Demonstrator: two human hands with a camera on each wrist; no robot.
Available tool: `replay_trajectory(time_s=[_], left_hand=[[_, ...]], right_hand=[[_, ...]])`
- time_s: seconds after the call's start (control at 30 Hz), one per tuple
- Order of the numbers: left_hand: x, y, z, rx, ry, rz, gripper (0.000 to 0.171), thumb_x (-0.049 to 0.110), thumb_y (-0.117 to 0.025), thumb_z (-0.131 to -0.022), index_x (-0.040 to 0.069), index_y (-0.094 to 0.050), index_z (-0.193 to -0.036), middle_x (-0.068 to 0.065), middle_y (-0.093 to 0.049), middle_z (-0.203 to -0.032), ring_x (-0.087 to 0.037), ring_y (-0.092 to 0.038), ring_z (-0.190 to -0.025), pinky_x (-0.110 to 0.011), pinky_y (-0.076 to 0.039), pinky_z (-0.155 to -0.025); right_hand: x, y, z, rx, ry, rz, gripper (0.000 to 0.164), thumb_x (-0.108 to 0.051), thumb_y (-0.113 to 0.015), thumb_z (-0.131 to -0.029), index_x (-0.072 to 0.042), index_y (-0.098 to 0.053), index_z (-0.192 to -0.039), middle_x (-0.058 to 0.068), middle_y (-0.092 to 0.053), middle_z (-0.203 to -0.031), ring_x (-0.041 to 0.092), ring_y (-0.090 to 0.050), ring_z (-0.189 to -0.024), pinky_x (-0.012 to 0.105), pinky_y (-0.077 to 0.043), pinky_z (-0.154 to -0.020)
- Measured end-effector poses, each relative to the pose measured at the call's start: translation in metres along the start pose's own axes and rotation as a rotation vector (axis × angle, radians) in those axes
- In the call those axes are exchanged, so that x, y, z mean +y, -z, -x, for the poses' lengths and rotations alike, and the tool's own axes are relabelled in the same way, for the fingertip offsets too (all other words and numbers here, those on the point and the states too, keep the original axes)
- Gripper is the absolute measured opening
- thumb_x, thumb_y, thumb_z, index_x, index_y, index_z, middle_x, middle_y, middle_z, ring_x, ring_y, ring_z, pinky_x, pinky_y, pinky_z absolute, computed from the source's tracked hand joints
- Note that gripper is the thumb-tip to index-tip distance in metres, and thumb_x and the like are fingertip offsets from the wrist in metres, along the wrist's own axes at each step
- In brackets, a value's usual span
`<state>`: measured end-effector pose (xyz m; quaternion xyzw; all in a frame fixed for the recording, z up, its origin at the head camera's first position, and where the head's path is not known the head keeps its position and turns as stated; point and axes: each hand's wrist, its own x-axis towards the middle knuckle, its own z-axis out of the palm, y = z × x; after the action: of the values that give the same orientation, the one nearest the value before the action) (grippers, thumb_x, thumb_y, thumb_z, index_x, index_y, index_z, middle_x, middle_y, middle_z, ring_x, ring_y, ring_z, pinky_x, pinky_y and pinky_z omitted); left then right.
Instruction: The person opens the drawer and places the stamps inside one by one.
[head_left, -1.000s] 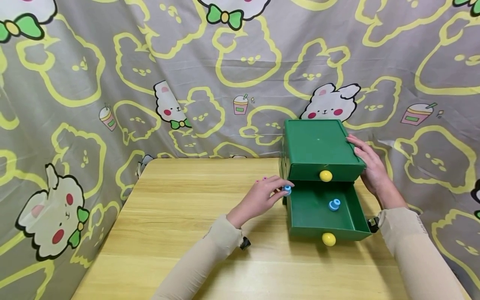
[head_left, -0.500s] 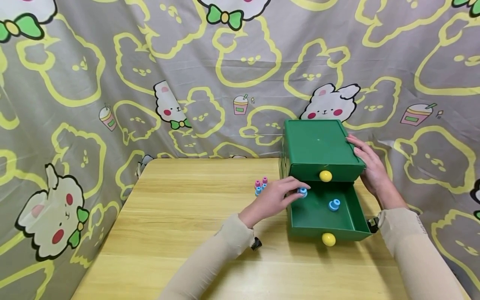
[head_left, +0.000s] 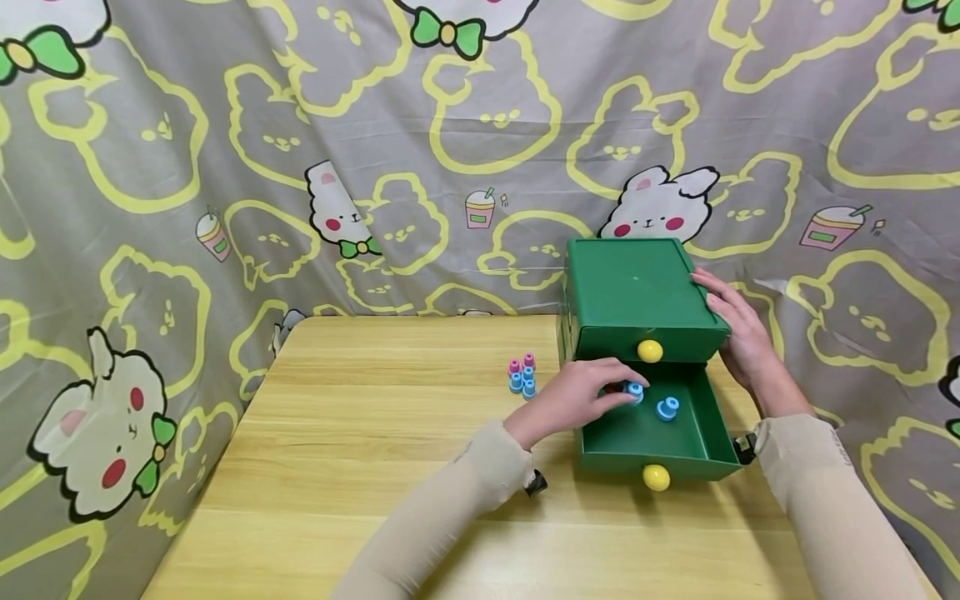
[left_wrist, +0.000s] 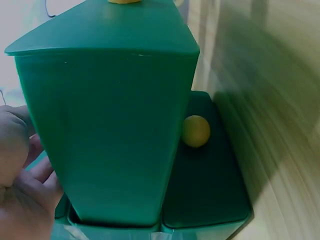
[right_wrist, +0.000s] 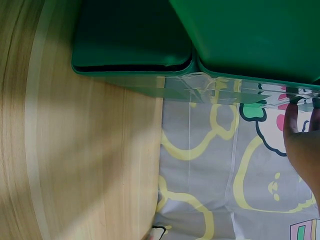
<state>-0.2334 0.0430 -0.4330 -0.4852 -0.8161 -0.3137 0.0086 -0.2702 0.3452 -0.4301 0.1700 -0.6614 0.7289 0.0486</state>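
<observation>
My left hand [head_left: 573, 396] reaches over the pulled-out green drawer [head_left: 637, 442] and pinches a small blue peg [head_left: 635, 392] with a flared base between thumb and fingertips. Just right of it, a second blue peg [head_left: 667, 408] lies in the drawer. In the left wrist view that hand [left_wrist: 25, 190] is partly behind the drawer's wall, and the peg is hidden. My right hand [head_left: 742, 337] rests against the right side of the green drawer cabinet [head_left: 637, 283], fingers along its top edge. The right wrist view shows those fingers [right_wrist: 291, 117] at the cabinet's clear side.
Left of the cabinet stands a small cluster of pink pegs [head_left: 528, 360] and blue pegs [head_left: 529, 389] on the wooden table [head_left: 360, 433]. Above the open drawer is a closed one with a yellow knob [head_left: 650, 351]; another yellow knob [left_wrist: 195, 131] sits below. A patterned curtain [head_left: 405, 125] hangs behind.
My left hand has carried its blue peg rightward from the drawer's left edge to over its inside, uncovering the peg cluster on the table. The right hand has stayed in place.
</observation>
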Motion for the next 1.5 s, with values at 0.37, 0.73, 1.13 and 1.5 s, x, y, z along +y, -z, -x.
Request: replay_trajectory(time_s=[0.37,0.73,1.13,1.5], left_hand=[[0.003,-0.008,-0.018,-0.090,0.027,-0.037,0.027,0.031,-0.062,-0.104,0.022,-0.070,-0.128,0.011,-0.069,-0.120,0.002,-0.059,-0.108,-0.005,-0.041,-0.098],[0.003,-0.016,-0.030,-0.155,0.053,-0.162,0.024,0.034,-0.062,-0.104,0.026,-0.070,-0.125,0.014,-0.069,-0.120,0.001,-0.061,-0.109,-0.012,-0.044,-0.101],[0.003,-0.022,-0.034,-0.163,0.117,-0.278,0.024,0.040,-0.063,-0.103,0.034,-0.071,-0.124,0.021,-0.069,-0.119,0.001,-0.063,-0.106,-0.016,-0.050,-0.087],[0.003,-0.026,-0.034,-0.146,0.157,-0.326,0.023,0.041,-0.066,-0.102,0.036,-0.073,-0.123,0.022,-0.072,-0.118,0.001,-0.065,-0.097,-0.014,-0.047,-0.076]], right_hand=[[-0.002,0.000,0.000,0.006,-0.014,0.010,0.048,-0.023,-0.041,-0.113,-0.012,-0.039,-0.160,-0.001,-0.014,-0.174,0.018,-0.009,-0.159,0.014,-0.040,-0.103],[-0.002,0.000,0.001,0.005,-0.007,0.004,0.048,-0.023,-0.040,-0.113,-0.012,-0.039,-0.160,-0.001,-0.014,-0.174,0.019,-0.009,-0.159,0.014,-0.040,-0.103],[-0.002,0.000,0.000,0.005,-0.012,-0.002,0.048,-0.023,-0.041,-0.113,-0.013,-0.039,-0.161,-0.003,-0.016,-0.173,0.019,-0.009,-0.159,0.015,-0.040,-0.105],[-0.001,0.000,0.000,0.009,-0.018,-0.015,0.049,-0.024,-0.041,-0.113,-0.013,-0.039,-0.161,-0.002,-0.013,-0.174,0.019,-0.008,-0.160,0.016,-0.038,-0.108]])
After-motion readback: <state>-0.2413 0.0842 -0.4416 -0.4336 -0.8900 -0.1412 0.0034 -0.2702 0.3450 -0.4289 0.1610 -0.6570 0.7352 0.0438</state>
